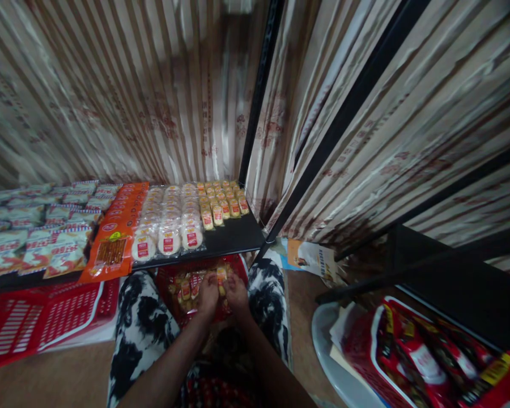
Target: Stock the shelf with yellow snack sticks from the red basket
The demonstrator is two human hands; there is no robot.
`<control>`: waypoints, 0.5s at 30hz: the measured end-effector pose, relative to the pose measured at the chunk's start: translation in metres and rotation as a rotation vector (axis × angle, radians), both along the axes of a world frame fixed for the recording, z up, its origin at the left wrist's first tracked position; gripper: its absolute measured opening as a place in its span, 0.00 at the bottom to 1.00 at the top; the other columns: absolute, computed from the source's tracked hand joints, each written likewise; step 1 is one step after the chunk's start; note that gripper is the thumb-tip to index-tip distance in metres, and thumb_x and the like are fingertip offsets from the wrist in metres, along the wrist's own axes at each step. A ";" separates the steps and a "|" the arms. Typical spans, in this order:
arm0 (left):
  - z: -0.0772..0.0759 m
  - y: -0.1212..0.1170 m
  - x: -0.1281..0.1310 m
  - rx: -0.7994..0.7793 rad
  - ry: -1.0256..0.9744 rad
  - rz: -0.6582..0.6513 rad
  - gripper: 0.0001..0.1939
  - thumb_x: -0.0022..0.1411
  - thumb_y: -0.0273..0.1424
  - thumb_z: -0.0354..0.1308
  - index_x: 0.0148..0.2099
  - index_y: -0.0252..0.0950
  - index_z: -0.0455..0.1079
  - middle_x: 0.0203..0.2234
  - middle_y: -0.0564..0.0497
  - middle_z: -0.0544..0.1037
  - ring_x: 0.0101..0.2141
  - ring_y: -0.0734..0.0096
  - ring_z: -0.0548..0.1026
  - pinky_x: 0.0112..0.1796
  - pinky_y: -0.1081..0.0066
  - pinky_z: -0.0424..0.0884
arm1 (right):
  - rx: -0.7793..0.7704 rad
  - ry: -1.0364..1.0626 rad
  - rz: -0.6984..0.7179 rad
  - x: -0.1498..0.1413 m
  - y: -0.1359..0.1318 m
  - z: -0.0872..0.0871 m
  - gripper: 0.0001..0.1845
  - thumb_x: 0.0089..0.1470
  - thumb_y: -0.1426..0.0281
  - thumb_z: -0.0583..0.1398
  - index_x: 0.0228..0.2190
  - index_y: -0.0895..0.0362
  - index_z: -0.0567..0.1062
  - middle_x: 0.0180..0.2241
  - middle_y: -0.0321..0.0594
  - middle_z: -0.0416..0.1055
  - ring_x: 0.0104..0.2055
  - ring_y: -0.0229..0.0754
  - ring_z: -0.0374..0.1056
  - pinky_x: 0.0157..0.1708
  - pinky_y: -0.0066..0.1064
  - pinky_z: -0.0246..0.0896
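Note:
Between my knees stands a red basket (166, 279) with several small yellow-wrapped snack packets (186, 290) inside. Over it, my left hand (208, 293) and my right hand (237, 292) come together, fingers closed on one small snack packet (221, 277) held between them. The packet has a yellow wrapper with a red and white label. Just beyond, rows of similar small packets (223, 207) lie on the right end of the black shelf (233, 241). Round white crackers in clear wrap (169, 241) lie to their left.
An orange snack bag (114, 238) and several white snack bags (55, 243) fill the shelf's left. A red basket (68, 317) sits below. Black metal posts (314, 164) rise at right, near another basket (376, 334) of red packets. Striped curtain (153, 102) hangs behind.

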State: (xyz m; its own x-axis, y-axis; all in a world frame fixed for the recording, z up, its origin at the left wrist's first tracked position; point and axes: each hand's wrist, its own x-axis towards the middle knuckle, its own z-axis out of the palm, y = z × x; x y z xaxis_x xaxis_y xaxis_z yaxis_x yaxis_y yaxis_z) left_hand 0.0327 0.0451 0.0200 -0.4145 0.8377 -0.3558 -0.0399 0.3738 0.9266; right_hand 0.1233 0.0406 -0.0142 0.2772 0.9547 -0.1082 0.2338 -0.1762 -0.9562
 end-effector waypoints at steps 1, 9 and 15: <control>0.004 -0.001 0.001 0.005 0.025 -0.007 0.05 0.52 0.28 0.54 0.28 0.37 0.71 0.29 0.48 0.77 0.34 0.65 0.74 0.44 0.65 0.68 | 0.008 0.002 -0.003 0.001 -0.001 0.001 0.17 0.42 0.62 0.56 0.34 0.57 0.73 0.32 0.44 0.73 0.32 0.44 0.72 0.36 0.35 0.69; 0.025 -0.004 0.005 0.109 0.138 -0.092 0.09 0.56 0.27 0.49 0.33 0.37 0.71 0.31 0.47 0.78 0.34 0.64 0.74 0.42 0.65 0.68 | 0.077 0.021 0.033 0.006 -0.005 0.019 0.22 0.47 0.59 0.54 0.40 0.59 0.73 0.38 0.49 0.72 0.36 0.44 0.73 0.39 0.35 0.69; 0.035 0.002 0.010 0.271 0.251 -0.151 0.10 0.58 0.29 0.49 0.38 0.38 0.72 0.36 0.46 0.76 0.39 0.63 0.72 0.45 0.64 0.66 | 0.122 -0.004 0.020 0.012 0.006 0.040 0.22 0.50 0.59 0.54 0.42 0.59 0.73 0.42 0.49 0.71 0.39 0.44 0.72 0.42 0.36 0.68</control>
State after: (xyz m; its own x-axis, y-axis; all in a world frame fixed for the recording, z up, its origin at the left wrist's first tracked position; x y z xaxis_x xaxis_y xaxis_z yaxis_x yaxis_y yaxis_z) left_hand 0.0424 0.0471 0.0547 -0.3248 0.9456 -0.0166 0.2368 0.0983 0.9666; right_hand 0.1354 0.0461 0.0261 0.2578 0.9661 0.0104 0.2403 -0.0537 -0.9692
